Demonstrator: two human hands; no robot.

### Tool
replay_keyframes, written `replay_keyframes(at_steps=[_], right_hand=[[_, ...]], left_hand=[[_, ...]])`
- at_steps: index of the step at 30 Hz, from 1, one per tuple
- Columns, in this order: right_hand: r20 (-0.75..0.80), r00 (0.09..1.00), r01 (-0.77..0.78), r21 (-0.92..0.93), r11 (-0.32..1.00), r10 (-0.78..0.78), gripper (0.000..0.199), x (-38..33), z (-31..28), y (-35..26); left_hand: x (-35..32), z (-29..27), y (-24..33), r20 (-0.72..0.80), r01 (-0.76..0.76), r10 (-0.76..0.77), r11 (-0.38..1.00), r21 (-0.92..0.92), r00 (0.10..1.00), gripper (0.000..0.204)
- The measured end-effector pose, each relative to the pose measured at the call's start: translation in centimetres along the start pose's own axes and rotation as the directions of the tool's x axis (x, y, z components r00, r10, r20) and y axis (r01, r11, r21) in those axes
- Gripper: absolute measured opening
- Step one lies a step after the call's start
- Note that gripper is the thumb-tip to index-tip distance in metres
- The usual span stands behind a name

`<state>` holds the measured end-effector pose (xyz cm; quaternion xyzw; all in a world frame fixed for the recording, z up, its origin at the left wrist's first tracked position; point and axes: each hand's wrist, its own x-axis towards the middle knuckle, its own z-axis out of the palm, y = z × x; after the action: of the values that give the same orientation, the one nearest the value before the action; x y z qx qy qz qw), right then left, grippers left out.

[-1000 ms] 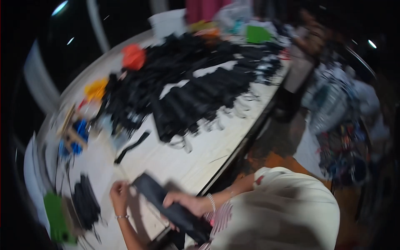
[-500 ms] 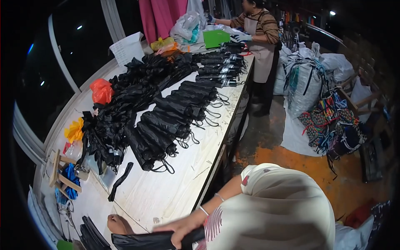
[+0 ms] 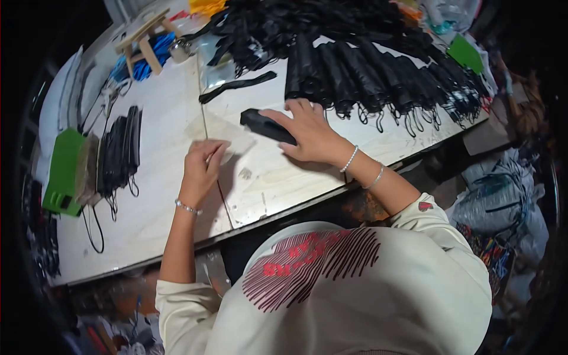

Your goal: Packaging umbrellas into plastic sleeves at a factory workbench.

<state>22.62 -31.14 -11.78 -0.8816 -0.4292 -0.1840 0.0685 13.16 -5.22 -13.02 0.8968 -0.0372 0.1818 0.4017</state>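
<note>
My right hand (image 3: pixel 313 133) is closed over a short black folded umbrella (image 3: pixel 263 125), just above the white table and beside the row of umbrellas. To its left my left hand (image 3: pixel 202 163) hovers with thumb and fingers pinched together; what they hold, if anything, I cannot make out. Behind the hands lies a narrow crumpled black fabric sleeve (image 3: pixel 236 87). Several black folded umbrellas (image 3: pixel 340 77) with wrist loops hanging toward me lie side by side at the right. A smaller group of black umbrellas (image 3: pixel 120 151) rests at the left.
A heap of black fabric (image 3: pixel 266 23) covers the table's back. At the back left stand a small wooden frame (image 3: pixel 145 44) with blue strips, a metal pot (image 3: pixel 178 51) and scissors (image 3: pixel 110 94). A green box (image 3: pixel 64 168) sits at the left edge. Stuffed bags (image 3: pixel 491 195) stand at right.
My view has swung left and down to the near table. The umbrella in my right hand has come from the near edge to above the tabletop, and my left hand is away from it.
</note>
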Motion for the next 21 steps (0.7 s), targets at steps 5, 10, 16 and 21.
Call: replay_keyframes(at_steps=[5,10,16,21], right_hand=[[-0.064,0.998,0.010,0.401,0.916,0.017,0.040,3.0,0.3,-3.5],[-0.076,0.993,-0.035,0.574,0.818,0.095,0.025,3.2,1.2,-5.3],[0.085,0.980,-0.176,0.788,0.591,0.178,0.025,3.8,3.0,-7.3],[-0.043,0.992,-0.044,0.754,0.655,0.116,0.023,3.3,4.3,-6.7]], left_hand=[[0.7,-0.9,2.9,-0.008,-0.028,0.028,0.999,0.040,1.000,0.014],[0.3,-1.5,3.5,-0.087,0.251,-0.272,0.948,-0.195,0.958,0.011],[-0.8,0.6,3.5,-0.086,0.267,-0.331,0.866,-0.423,0.940,0.010],[-0.7,-0.1,3.0,0.085,0.377,-0.451,0.610,-0.697,0.888,0.011]])
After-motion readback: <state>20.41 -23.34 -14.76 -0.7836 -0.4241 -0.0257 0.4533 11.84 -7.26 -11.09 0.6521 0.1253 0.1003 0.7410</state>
